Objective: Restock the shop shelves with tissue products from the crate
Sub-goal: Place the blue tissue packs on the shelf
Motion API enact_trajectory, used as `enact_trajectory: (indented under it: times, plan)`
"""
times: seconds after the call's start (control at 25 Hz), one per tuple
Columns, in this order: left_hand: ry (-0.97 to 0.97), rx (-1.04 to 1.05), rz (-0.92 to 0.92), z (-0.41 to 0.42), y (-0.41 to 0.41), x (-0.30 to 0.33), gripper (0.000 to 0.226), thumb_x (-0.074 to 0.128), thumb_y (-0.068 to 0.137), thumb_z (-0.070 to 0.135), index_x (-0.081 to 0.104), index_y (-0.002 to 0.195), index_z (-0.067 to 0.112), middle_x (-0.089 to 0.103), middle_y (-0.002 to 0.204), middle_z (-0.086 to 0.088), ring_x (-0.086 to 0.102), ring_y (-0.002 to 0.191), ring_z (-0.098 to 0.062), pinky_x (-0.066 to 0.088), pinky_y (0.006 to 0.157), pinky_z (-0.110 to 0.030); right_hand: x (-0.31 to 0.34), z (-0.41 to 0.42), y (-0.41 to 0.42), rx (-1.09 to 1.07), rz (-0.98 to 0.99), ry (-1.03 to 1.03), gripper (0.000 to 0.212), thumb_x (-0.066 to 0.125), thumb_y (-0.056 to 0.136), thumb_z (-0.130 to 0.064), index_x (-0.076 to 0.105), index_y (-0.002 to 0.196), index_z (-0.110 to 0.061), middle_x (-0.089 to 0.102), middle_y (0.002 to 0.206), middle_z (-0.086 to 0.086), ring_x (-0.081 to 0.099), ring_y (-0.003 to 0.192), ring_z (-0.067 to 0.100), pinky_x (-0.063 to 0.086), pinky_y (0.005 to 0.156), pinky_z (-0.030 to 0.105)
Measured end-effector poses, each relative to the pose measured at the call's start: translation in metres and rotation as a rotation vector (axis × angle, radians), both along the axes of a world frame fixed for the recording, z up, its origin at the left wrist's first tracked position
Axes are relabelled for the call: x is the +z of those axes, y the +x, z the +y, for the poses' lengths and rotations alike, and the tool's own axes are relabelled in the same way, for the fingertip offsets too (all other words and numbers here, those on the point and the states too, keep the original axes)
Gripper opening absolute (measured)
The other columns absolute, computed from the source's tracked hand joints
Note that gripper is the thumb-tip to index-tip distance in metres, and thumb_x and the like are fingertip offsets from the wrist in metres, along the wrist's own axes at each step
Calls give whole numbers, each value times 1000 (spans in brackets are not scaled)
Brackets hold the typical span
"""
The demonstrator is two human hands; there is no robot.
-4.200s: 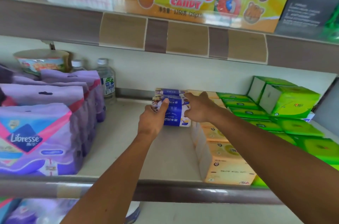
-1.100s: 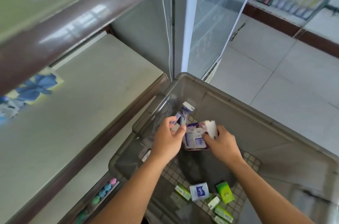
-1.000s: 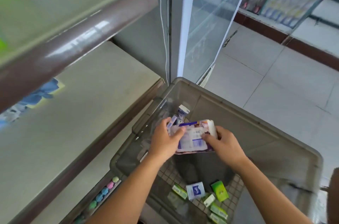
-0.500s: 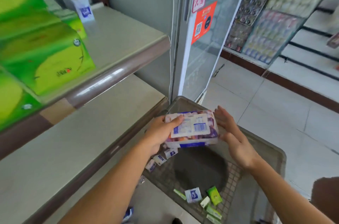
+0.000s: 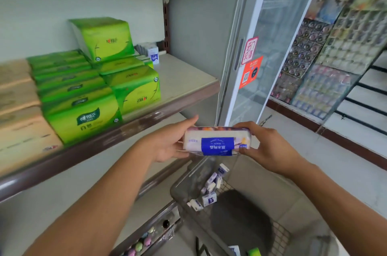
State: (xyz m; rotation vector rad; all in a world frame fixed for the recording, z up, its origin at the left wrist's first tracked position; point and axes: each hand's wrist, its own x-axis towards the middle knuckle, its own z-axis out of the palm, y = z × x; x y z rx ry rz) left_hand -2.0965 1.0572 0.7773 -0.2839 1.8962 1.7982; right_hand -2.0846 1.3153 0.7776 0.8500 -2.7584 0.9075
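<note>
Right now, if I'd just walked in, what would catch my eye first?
Probably the blue-labelled tissue pack at centre, gripped at its ends between the left hand and right hand above the grey crate. Then the bright green tissue packs stacked on the shelf to the left, and the glass-doored cooler on the right.

Tissue pack (image 5: 216, 142) between both hands, above crate (image 5: 247, 222), right of shelf (image 5: 184, 79).
</note>
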Motion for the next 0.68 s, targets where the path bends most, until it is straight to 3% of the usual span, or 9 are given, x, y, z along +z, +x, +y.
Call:
enact_trajectory:
  times: [0.08, 0.16, 0.32, 0.48, 0.68]
  plan:
    - [83, 24, 152, -14, 19, 17, 50, 44, 86, 64, 68, 106, 25, 73, 107, 1, 66, 101, -16, 47, 90, -35, 15, -10, -3, 29, -156, -131, 49, 62, 75, -53, 49, 117, -30, 64, 108, -19, 61, 98, -5, 55, 76, 16]
    - [139, 42, 309, -24, 38, 31, 54, 47, 80, 62, 66, 112, 23, 71, 114, -3, 64, 106, -19, 46, 95, -39, 27, -21, -6, 96, -256, -320, 52, 65, 78, -56, 56, 114, -20, 71, 101, -10, 67, 96, 7, 58, 74, 25]
    - [71, 79, 474, -44, 69, 57, 53, 53, 72, 59, 62, 111, 25, 72, 111, -2, 67, 104, -18, 52, 89, -39, 48, -51, -7, 173, -363, -465, 29, 62, 85, -24, 59, 108, -7, 74, 97, 0, 71, 92, 14, 54, 67, 19]
    - [-4, 179, 602, -64, 94, 76, 42, 56, 76, 47, 65, 105, 18, 75, 101, -1, 70, 87, -14, 56, 67, -28, 71, -85, 2, 240, -367, -494, 28, 59, 83, -26, 62, 104, -8, 75, 95, 3, 72, 89, 17, 55, 69, 21]
    - [-92, 283, 727, -116, 131, 103, 39, 74, 80, 32, 63, 114, 16, 73, 107, -6, 71, 97, -23, 57, 79, -39, 103, -147, 17, 392, -390, -571, 32, 58, 81, -25, 63, 107, -7, 76, 95, 0, 71, 84, 10, 53, 68, 18]
